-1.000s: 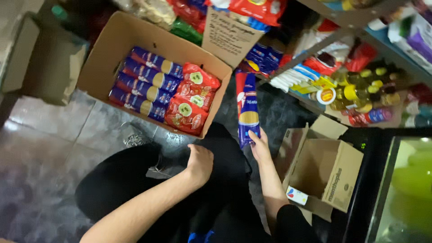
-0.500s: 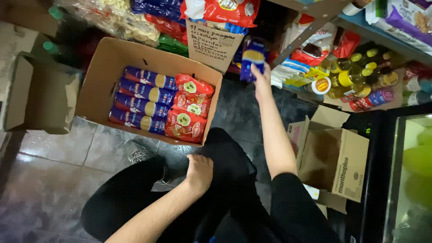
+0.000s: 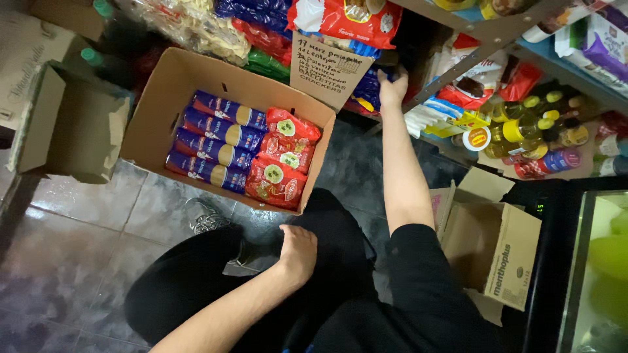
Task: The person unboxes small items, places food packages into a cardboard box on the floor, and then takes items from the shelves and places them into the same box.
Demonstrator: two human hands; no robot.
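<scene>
My right hand (image 3: 392, 86) is stretched up into the dark lower shelf (image 3: 418, 98), beside a stack of blue packets (image 3: 369, 90). Its fingers are hidden in the shadow, so I cannot tell whether it still grips a packet. My left hand (image 3: 297, 252) rests on my black-trousered leg and holds nothing. An open cardboard box (image 3: 163, 98) stands on the floor in front of me. Several long blue packets (image 3: 216, 144) lie in it on the left, with red bags (image 3: 282, 160) on the right.
A handwritten cardboard flap (image 3: 327, 68) hangs before the shelf. Oil bottles (image 3: 523, 134) and bags fill the shelves at right. Open empty boxes stand at left (image 3: 72, 131) and at right (image 3: 504, 252). A dark fridge edge (image 3: 556, 261) is far right. The floor is grey tile.
My right hand has carried a long blue packet from beside my knee up to the shelf and reached deeper in; the packet is now out of sight. My left hand stayed on my leg.
</scene>
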